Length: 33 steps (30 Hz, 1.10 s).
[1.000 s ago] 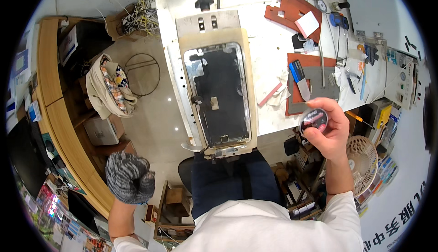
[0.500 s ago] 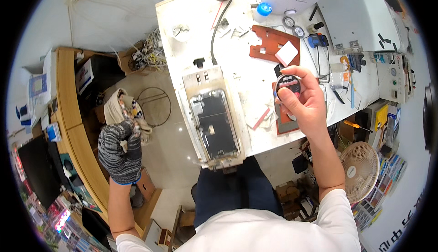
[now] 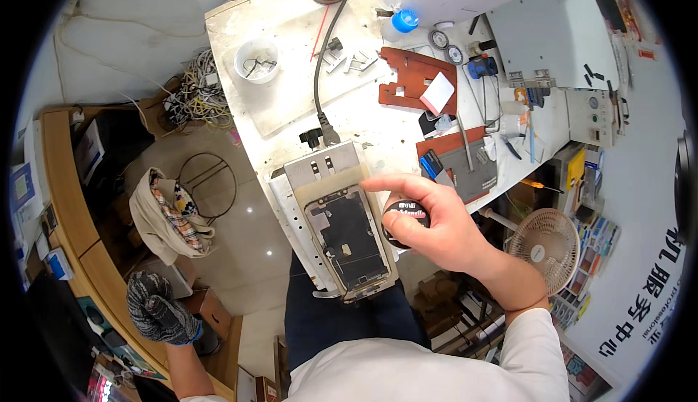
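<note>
My right hand (image 3: 451, 231) holds a small round black spool-like disc (image 3: 407, 208) with a printed label, thumb across its face and index finger stretched toward the phone. The phone screen assembly (image 3: 347, 242), dark with its inner side up, lies on a metal heating-plate fixture (image 3: 318, 171) at the table's front edge. A faint thin line crosses the phone's lower part. My left hand (image 3: 158, 307), in a dark grey knitted glove with a blue cuff, is closed low at the left, off the table. What it holds, if anything, is hidden.
A black cable (image 3: 320, 74) runs to the fixture's back end. Behind it stand a white cup (image 3: 257, 61) and a blue-capped bottle (image 3: 404, 21). Reddish-brown mats (image 3: 398, 89) and tools lie at the right. A cloth bag (image 3: 156, 209) and fan (image 3: 545, 249) stand beyond the table.
My right hand has brought the black disc left and nearer, beside the phone. My gloved left hand has moved down, away from the cloth bag. The whole view has shifted and turned.
</note>
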Available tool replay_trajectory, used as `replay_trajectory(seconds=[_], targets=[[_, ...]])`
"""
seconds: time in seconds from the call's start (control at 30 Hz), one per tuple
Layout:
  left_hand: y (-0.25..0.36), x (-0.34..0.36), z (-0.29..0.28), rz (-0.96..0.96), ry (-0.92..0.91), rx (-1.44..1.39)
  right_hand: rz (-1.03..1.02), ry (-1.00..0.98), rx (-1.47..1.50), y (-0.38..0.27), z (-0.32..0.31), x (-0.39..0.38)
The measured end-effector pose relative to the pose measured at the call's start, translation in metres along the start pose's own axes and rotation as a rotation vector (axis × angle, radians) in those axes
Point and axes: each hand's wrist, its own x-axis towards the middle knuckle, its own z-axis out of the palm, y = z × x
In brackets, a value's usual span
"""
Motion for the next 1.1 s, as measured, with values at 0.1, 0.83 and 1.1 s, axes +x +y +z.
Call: replay_trajectory(seconds=[0.1, 0.83, 1.1], targets=[[-0.010, 0.000, -0.001, -0.030, -0.021, -0.003, 0.027, 0.028, -0.033, -0.001, 0.005, -0.002], [-0.028, 0.008, -0.010, -0.072, -0.067, -0.022, 0.058, 0.098, -0.062, -0.012, 0.024, -0.007], [-0.032, 0.009, -0.014, -0.074, -0.078, -0.019, 0.050, 0.091, -0.182, -0.011, 0.024, -0.003]])
